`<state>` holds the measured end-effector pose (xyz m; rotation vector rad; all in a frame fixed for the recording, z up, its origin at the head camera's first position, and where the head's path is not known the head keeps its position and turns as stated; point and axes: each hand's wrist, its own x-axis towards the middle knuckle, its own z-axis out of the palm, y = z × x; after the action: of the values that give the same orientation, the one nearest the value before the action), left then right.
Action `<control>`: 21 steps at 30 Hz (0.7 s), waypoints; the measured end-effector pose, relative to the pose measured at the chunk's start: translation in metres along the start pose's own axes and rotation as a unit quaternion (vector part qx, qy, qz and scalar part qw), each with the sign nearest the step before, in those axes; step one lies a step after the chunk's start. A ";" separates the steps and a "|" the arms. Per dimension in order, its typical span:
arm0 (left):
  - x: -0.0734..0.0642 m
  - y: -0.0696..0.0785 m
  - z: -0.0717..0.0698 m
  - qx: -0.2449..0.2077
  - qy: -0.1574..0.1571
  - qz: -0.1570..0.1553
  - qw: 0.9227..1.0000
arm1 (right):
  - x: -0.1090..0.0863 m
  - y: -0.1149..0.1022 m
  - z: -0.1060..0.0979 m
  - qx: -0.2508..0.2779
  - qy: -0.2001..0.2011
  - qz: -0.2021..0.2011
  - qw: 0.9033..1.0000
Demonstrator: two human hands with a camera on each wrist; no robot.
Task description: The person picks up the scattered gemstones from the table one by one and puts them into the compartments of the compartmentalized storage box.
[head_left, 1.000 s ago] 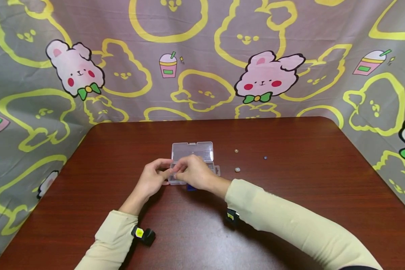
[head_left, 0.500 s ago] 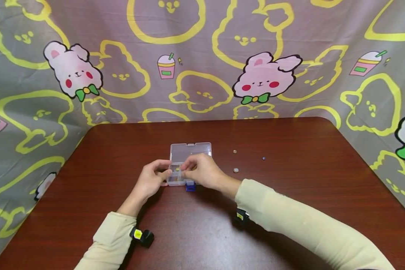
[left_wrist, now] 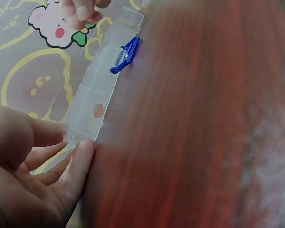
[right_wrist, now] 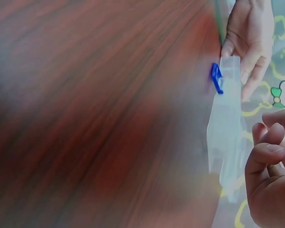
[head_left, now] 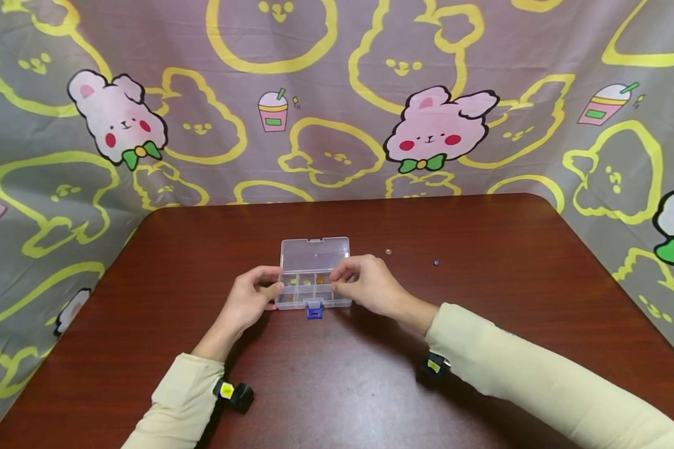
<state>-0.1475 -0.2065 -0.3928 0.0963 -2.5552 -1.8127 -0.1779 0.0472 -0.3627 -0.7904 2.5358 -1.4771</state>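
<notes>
A clear plastic compartment box (head_left: 322,299) with a raised lid (head_left: 314,254) and blue latch (head_left: 314,310) sits mid-table. My left hand (head_left: 253,292) grips its left end, thumb at the front, fingers behind. My right hand (head_left: 373,288) hovers at the box's right end, fingers loosely bent and thumb apart from the index finger; nothing shows between them. Small yellow beads (head_left: 294,282) and an orange bead (head_left: 320,280) lie in back compartments. In the left wrist view an orange-brown bead (left_wrist: 98,110) shows through the front wall at the held end.
Right of the box, a small gold-coloured bead (head_left: 389,251) and a small blue bead (head_left: 436,262) lie on the brown wooden table (head_left: 483,312). A cartoon-print cloth (head_left: 337,93) hangs behind and beside the table.
My right hand has moved right, from above the box's left compartments to its right end, uncovering the beads inside. It now covers the whitish bead's spot. My left hand keeps its grip.
</notes>
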 end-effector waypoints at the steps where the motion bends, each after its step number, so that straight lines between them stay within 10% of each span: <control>1: 0.000 0.000 0.000 -0.001 0.001 0.000 1.000 | -0.002 0.001 -0.003 0.003 0.000 0.007 1.000; 21: 0.001 0.000 0.000 0.004 0.001 -0.003 1.000 | -0.032 0.045 -0.048 0.016 0.038 0.063 0.997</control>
<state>-0.1483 -0.2066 -0.3931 0.1053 -2.5637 -1.8054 -0.1834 0.1182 -0.3802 -0.5683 2.5562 -1.5315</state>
